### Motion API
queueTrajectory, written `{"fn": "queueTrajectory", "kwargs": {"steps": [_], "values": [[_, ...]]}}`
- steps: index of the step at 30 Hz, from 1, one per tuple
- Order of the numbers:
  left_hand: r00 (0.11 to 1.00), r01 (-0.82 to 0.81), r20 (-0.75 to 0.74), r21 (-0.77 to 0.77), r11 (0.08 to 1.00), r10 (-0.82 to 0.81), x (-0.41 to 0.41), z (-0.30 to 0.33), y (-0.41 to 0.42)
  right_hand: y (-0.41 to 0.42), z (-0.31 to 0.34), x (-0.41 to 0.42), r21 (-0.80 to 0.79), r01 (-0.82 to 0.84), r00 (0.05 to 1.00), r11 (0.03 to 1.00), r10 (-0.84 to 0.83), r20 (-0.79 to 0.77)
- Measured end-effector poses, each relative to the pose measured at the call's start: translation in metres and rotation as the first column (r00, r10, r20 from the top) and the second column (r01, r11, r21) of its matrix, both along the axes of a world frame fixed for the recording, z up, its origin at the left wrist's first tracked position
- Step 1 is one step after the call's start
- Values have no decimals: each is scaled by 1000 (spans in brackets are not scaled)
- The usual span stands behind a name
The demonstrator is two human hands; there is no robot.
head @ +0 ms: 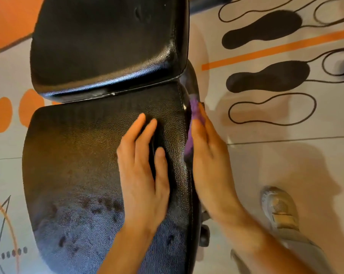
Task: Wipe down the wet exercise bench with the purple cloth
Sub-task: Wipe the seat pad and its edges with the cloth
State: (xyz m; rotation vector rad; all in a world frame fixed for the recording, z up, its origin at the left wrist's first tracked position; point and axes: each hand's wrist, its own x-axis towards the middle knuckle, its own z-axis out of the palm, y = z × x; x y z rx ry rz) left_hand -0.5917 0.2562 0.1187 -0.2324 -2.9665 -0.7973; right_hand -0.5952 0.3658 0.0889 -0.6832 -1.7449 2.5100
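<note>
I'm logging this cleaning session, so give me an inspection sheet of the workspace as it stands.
Surface: black padded bench, seat pad near, back pad beyond; dark droplets on the near part of the seat.
Job's things: purple cloth against the seat's right side edge.
Clutter: nothing seen.
Hands: left hand flat on the seat; right hand presses the cloth to the side, fingers straight.
Cables: nothing seen.
Surroundings: pale floor with orange and black footprint markings; grey shoe right.
</note>
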Motion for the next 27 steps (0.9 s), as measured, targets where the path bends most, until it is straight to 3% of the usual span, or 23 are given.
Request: {"fn": "queueTrajectory", "kwargs": {"steps": [2,4,6,8,9,11,14,18,20,21,24,27], "values": [[1000,6,-10,0,1000,-6,-19,-2,0,-14,14,29,247,-29,993,969,55,-101],[1000,12,14,-5,1000,-12,-26,-5,3,-12,7,28,356,-46,984,933,104,-145],[999,1,42,6,1000,-1,-26,-8,4,2,-4,-12,248,-74,995,966,87,-44],[999,-5,48,6,1000,4,-25,-8,4,13,-11,-43,11,-59,991,998,57,121],[999,-3,48,2,1000,2,-25,-8,4,12,-8,-43,4,-35,990,999,34,135],[999,7,40,5,1000,-8,-26,-7,4,-1,7,-17,161,2,1000,987,-5,19],[998,4,56,18,1000,-5,-27,-6,4,-8,12,9,428,-39,995,903,73,-65],[996,-12,83,-2,1000,12,-27,-5,4,16,-8,-59,100,-97,984,990,81,160],[996,-22,87,-16,1000,23,-27,-4,4,14,-1,-50,103,-98,982,990,80,172],[996,-22,86,-19,1000,23,-27,-4,5,11,5,-36,146,-60,994,988,46,98],[996,-20,90,-39,999,23,-29,-4,5,4,17,-8,373,-63,995,926,86,-44],[995,-24,93,-50,998,29,-29,-4,5,21,-6,-61,167,-155,980,974,129,153]]}}
